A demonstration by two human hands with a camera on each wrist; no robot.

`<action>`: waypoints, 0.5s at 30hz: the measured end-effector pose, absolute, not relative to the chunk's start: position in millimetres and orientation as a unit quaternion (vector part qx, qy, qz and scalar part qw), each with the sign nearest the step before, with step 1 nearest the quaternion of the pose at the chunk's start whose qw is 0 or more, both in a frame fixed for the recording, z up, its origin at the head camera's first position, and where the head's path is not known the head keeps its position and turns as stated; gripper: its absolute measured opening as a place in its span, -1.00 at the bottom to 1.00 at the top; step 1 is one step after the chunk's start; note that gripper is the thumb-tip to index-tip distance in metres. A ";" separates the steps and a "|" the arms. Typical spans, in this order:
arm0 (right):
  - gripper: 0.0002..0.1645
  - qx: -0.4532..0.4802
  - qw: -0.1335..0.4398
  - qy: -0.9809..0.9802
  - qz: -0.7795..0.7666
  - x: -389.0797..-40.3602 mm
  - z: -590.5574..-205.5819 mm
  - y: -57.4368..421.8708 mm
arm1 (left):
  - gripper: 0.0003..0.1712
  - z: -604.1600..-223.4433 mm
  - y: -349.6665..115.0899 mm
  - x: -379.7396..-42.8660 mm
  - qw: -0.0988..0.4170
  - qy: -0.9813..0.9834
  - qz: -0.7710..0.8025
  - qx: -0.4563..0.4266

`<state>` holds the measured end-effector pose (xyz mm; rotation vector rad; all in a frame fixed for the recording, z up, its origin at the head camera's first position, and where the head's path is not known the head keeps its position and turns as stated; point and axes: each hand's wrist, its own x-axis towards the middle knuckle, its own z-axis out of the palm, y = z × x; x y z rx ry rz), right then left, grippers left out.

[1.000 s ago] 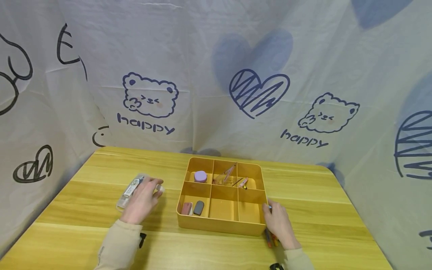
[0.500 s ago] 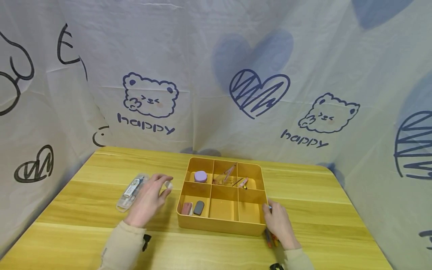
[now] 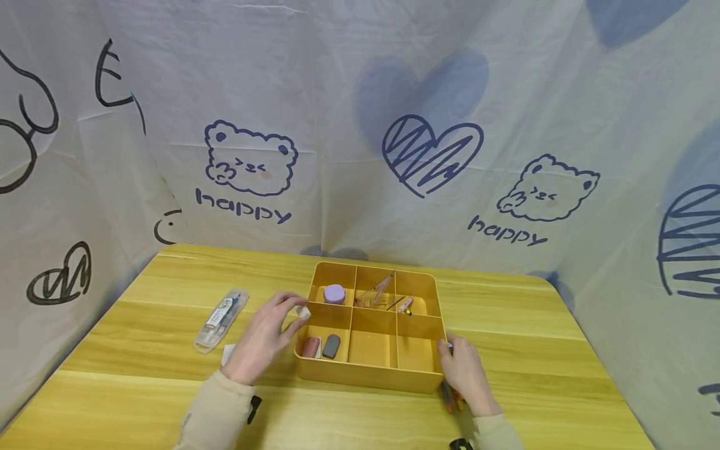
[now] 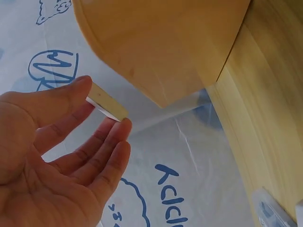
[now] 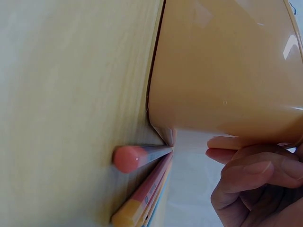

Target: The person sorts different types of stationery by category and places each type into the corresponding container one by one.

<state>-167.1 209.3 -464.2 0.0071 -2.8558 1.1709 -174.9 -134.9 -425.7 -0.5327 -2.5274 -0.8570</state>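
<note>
My left hand pinches a small white eraser between thumb and fingertips, at the left rim of a yellow divided storage box. In the left wrist view the eraser is a pale block, apart from the box wall. The box's front left compartment holds a pinkish-red eraser and a dark grey eraser. At the right wall, my right hand grips the box; its curled fingers show outside the wall in the right wrist view.
Several pencils lie beside the box under my right hand. A clear pen case lies at left, with a white object partly behind my left hand. Back compartments hold a purple rounded item, a pink compass-like tool and a pink item.
My left hand has carried the white eraser rightward from the pen case to the box's left rim. The pen case and a white object now show more fully. My right hand stays put.
</note>
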 end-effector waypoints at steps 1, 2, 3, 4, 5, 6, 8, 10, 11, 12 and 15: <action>-0.65 0.002 0.029 -0.925 0.378 -167.2 -464.2 209.3 | -0.66 -426.3 -133.7 -175.1 0.212 -0.908 -0.304 -0.197; -0.65 0.002 0.029 -0.925 0.378 -167.2 -464.2 209.3 | -0.65 -427.0 -132.5 -175.2 0.215 -0.908 -0.299 -0.202; -0.66 0.002 0.030 -0.926 0.378 -167.2 -464.1 209.3 | -0.64 -427.6 -131.3 -175.3 0.218 -0.907 -0.295 -0.209; -0.66 0.002 0.030 -0.926 0.377 -167.2 -464.0 209.3 | -0.62 -428.2 -130.2 -175.3 0.221 -0.906 -0.290 -0.215; -0.66 0.001 0.030 -0.926 0.377 -167.2 -463.9 209.3 | -0.60 -428.9 -128.9 -175.5 0.223 -0.906 -0.285 -0.220; -0.66 0.000 0.030 -0.926 0.378 -167.2 -463.9 209.3 | -0.58 -429.4 -127.8 -175.3 0.224 -0.906 -0.281 -0.225; -0.65 -0.001 0.029 -0.925 0.378 -167.2 -463.8 209.3 | -0.57 -430.4 -125.7 -175.2 0.226 -0.905 -0.275 -0.232; -0.65 -0.001 0.028 -0.925 0.379 -167.1 -463.6 209.2 | -0.57 -431.5 -124.0 -175.4 0.225 -0.907 -0.268 -0.236; -0.64 -0.001 0.028 -0.925 0.379 -167.1 -463.6 209.2 | -0.57 -432.0 -123.1 -175.5 0.224 -0.907 -0.264 -0.238; -0.64 -0.002 0.028 -0.925 0.380 -167.1 -463.6 209.3 | -0.57 -432.4 -122.5 -175.5 0.223 -0.909 -0.260 -0.239; -0.65 -0.001 0.029 -0.925 0.378 -167.0 -463.5 209.0 | -0.57 -434.7 -120.8 -175.8 0.218 -0.913 -0.244 -0.242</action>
